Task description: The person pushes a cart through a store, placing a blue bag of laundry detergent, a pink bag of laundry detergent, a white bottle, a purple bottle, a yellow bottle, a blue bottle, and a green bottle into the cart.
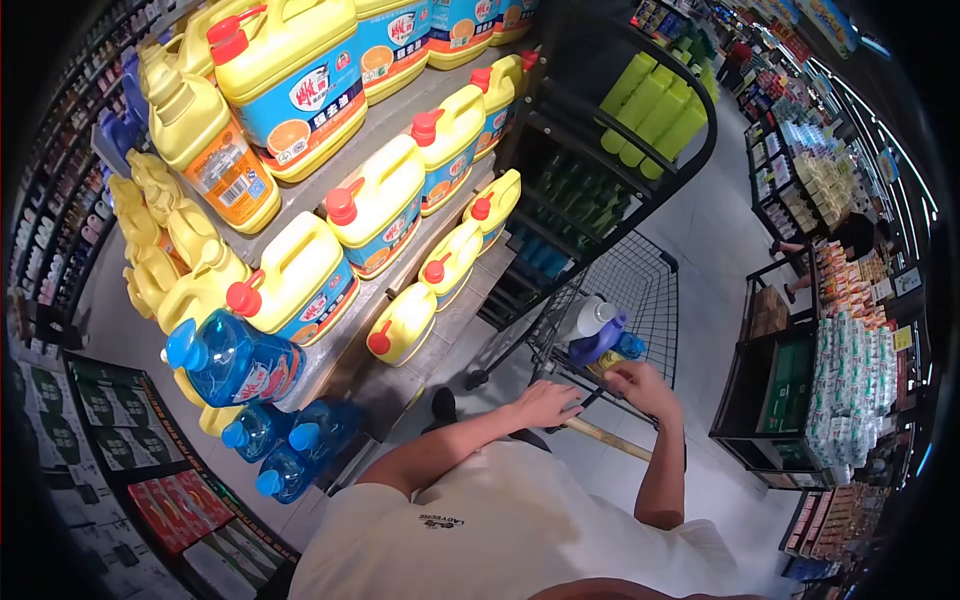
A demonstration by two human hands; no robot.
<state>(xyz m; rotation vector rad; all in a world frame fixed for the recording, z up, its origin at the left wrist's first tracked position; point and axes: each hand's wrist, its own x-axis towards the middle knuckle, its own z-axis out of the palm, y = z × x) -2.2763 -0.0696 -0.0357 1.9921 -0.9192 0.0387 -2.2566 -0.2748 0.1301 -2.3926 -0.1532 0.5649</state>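
Note:
A wire shopping cart (648, 262) stands in front of me, its wooden-looking handle bar (612, 440) close to my body. My left hand (546, 404) lies by the left end of the bar with its fingers stretched out, holding nothing. Over the near end of the cart, my right hand (645, 388) has its fingers curled in at a small yellow item (607, 361); I cannot tell how much of it they grip. Just beyond lie a white bottle (588, 318), a purple bottle (597, 342) and a blue-capped bottle (629, 346).
Shelves at left hold yellow jugs with red caps (385, 215) and blue bottles (232, 360). A black rack (565, 150) with green bottles (655, 115) stands beyond, beside the cart. Stacked packs (850, 390) line the right, where a person (852, 237) is partly visible. Grey floor (705, 270) runs between.

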